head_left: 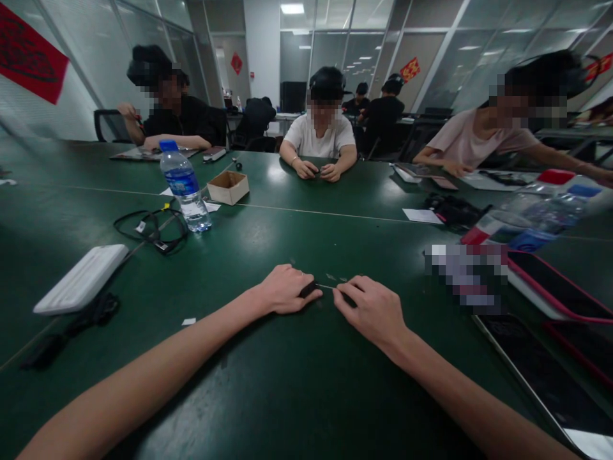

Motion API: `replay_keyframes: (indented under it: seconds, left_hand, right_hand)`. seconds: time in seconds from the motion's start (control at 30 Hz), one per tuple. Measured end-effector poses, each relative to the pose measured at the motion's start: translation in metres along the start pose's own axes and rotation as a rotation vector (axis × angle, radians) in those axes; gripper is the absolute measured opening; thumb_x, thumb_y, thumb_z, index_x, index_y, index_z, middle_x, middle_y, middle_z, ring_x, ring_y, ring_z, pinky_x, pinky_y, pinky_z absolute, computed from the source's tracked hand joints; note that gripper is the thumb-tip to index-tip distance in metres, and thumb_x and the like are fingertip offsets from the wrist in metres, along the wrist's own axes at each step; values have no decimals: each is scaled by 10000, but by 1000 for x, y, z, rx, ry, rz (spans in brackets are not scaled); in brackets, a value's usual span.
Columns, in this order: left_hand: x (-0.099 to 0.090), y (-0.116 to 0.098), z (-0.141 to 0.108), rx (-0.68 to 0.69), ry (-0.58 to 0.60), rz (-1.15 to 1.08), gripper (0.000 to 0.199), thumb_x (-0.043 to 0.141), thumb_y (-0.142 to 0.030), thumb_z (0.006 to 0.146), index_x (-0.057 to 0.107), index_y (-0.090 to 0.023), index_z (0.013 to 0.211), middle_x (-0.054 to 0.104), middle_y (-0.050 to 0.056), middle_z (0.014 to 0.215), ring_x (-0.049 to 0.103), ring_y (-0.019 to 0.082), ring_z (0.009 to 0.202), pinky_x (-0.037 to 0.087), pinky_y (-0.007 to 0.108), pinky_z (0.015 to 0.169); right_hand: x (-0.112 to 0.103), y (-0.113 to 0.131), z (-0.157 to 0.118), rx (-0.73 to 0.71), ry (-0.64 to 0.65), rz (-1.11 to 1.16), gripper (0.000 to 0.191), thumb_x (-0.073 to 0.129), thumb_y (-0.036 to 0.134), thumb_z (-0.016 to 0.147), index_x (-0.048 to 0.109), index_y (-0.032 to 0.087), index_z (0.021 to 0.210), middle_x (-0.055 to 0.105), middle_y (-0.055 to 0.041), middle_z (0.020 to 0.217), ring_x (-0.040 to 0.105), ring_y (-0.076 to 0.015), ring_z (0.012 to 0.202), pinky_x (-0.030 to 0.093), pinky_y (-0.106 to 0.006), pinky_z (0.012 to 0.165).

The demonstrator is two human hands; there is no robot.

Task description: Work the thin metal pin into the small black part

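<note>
My left hand (287, 289) is closed around a small black object (308, 289), which shows between the thumb and forefinger. From it a thin, pale strand (326, 286) runs across to the fingertips of my right hand (371, 306). That hand is pinched on the strand's right end, and something dark shows under its curled fingers; I cannot make out what it is. Both hands rest low over the green table (268, 370), a short gap apart. Small clear scraps (336, 278) lie just behind the strand.
Left are a water bottle (186, 185), a small open box (228, 188), a black cable (153, 233) and a white power bank (81, 279). Right are phones (541, 377) and more bottles (550, 214). Across the table, a person in white (318, 137) sits between two others.
</note>
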State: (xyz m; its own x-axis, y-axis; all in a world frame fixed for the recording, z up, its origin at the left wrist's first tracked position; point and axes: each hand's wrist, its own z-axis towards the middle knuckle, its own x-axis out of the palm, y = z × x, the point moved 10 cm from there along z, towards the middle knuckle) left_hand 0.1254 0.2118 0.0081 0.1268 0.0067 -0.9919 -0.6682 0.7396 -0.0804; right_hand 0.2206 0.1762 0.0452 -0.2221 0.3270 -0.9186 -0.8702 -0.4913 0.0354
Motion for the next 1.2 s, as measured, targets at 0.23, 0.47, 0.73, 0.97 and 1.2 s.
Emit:
replay_keyframes:
  seconds: [0.23, 0.47, 0.73, 0.97, 1.2]
  left_hand:
    - [-1, -1, 2, -12, 14, -20, 424, 316, -485, 945, 567, -164, 827, 665, 74, 781, 641, 214, 704, 467, 366, 728]
    - [0, 0, 1, -8, -1, -1, 430, 312, -489, 946, 561, -164, 817, 659, 70, 761, 637, 218, 697, 464, 368, 727]
    - [-1, -2, 2, 8, 2, -4, 427, 301, -485, 948, 552, -168, 811, 659, 68, 763, 631, 215, 684, 458, 368, 707]
    - [0, -2, 3, 11, 8, -2, 419, 314, -477, 948, 556, -168, 803, 657, 64, 751, 628, 207, 676, 462, 361, 707]
    - [-1, -2, 2, 7, 9, 12, 427, 298, -474, 953, 557, -167, 808, 659, 62, 752, 631, 213, 677, 460, 371, 709]
  right_hand:
    - [-1, -1, -1, -10, -40, 9, 320, 441, 324, 925, 709, 168, 845, 652, -52, 806, 546, -122, 661, 377, -230, 578]
    - [2, 1, 0, -31, -16, 38, 328, 438, 319, 929, 719, 162, 864, 661, -57, 809, 552, -117, 662, 387, -221, 569]
    - [2, -1, 1, -11, -9, 37, 332, 431, 313, 928, 723, 170, 858, 669, -47, 782, 555, -110, 630, 379, -210, 539]
    - [8, -3, -1, -3, 23, 39, 339, 428, 330, 929, 722, 180, 853, 662, -31, 744, 543, -100, 595, 360, -203, 527]
    - [9, -1, -1, -11, 37, 19, 363, 409, 343, 934, 721, 182, 841, 653, -27, 719, 521, -95, 568, 322, -205, 502]
